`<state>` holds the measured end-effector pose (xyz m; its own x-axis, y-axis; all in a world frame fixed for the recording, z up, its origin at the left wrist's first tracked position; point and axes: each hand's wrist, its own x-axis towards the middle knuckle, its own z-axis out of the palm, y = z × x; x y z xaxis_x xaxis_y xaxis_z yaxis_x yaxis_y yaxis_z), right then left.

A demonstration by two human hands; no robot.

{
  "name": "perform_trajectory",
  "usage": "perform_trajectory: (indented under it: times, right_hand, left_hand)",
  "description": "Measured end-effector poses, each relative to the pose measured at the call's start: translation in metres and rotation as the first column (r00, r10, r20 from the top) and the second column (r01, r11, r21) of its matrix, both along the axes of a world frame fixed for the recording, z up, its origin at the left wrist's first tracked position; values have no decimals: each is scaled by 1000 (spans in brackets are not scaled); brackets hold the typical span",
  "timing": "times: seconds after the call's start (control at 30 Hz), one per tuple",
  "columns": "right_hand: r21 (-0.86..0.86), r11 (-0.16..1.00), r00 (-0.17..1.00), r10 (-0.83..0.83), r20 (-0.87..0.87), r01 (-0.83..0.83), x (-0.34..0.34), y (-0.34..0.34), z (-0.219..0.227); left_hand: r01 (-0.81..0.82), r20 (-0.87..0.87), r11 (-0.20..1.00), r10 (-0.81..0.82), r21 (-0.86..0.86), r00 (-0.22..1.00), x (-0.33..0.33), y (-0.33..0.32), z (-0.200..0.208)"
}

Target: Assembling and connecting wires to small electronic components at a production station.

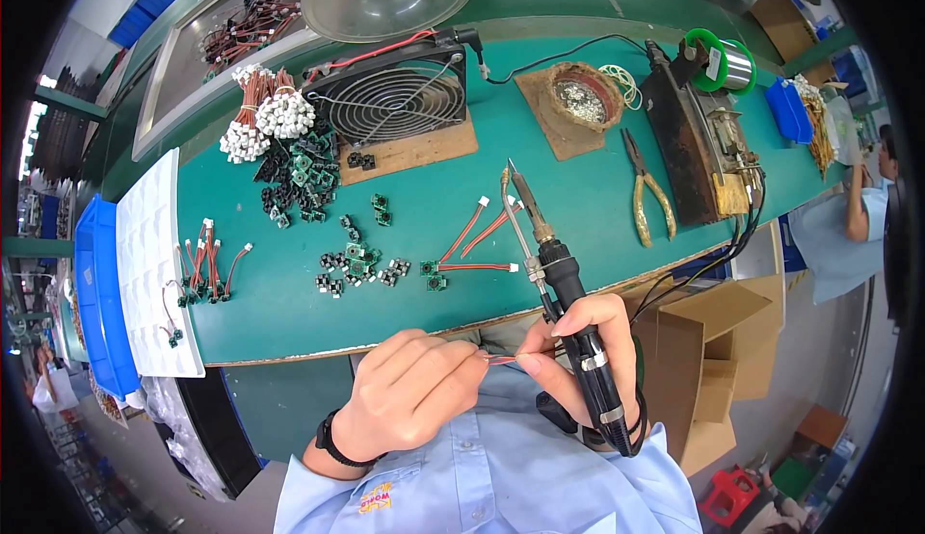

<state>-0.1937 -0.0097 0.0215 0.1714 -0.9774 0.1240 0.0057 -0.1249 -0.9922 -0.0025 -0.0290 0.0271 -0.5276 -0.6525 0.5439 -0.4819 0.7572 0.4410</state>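
Observation:
My right hand (597, 346) is wrapped round a black soldering iron (567, 288) whose metal tip points up and away over the bench. A thin metal tube is clamped along the iron. The thumb of that hand also pinches one end of a short length of red and dark wires (501, 360). My left hand (414, 385), closed in a pinch, grips the other end of these wires close to my chest. The fingers hide what the wires end in. Small green circuit boards (436, 276) with red wire leads lie on the bench just beyond my hands.
On the green bench (279, 317) lie loose black parts (356, 262), boards and bundled white connectors (286, 113). Behind stand a fan (395, 101) and a solder dross bowl (585, 96). Pliers (647, 192), a solder spool (737, 65) and a white tray (149, 245) flank them.

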Motion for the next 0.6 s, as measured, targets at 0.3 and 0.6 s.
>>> perform_trajectory:
  times: [0.3, 0.6]
  right_hand:
    - [23, 997, 994, -73, 75, 72, 2, 4, 0]
    - [-29, 1000, 999, -5, 46, 6, 5, 6, -5]
  left_hand:
    - [-202, -185, 977, 211, 68, 960, 9, 8, -3]
    - [102, -345, 810, 129, 578, 930, -9, 3, 18]
